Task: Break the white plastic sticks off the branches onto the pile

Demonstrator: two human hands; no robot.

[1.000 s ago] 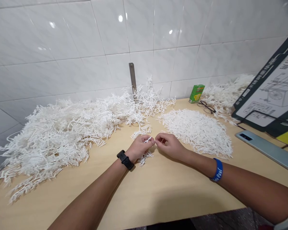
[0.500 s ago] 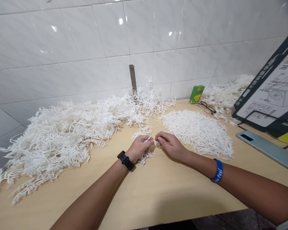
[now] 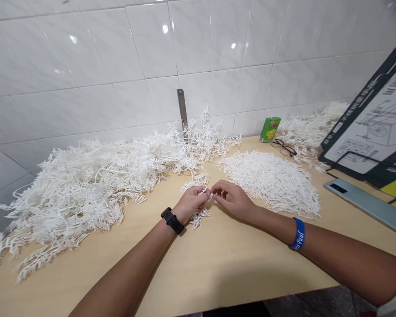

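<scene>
My left hand (image 3: pixel 189 205), with a black watch at the wrist, is closed on a white branched plastic piece (image 3: pixel 211 195) whose thin prongs stick out past the fingertips. Thumb and index finger of my right hand (image 3: pixel 236 202) pinch at the prongs, close to the left fingertips; the exact contact is too small to make out. More white branched pieces (image 3: pixel 200 215) lie on the table under and behind my left hand. Right of my hands spreads a flat heap of short white sticks (image 3: pixel 273 182).
A large tangled pile of white branched plastic (image 3: pixel 95 180) fills the left and back of the table (image 3: pixel 185 273). A metal bar (image 3: pixel 182 110) stands against the tiled wall. To the right are a green box (image 3: pixel 269 129), glasses (image 3: pixel 284 147), a phone (image 3: pixel 366 206) and a printed carton (image 3: pixel 372 127).
My right hand has shifted slightly up and left, its fingertips now meeting the prongs at my left fingertips. The right fingers have changed their pinch. My left hand stays almost still.
</scene>
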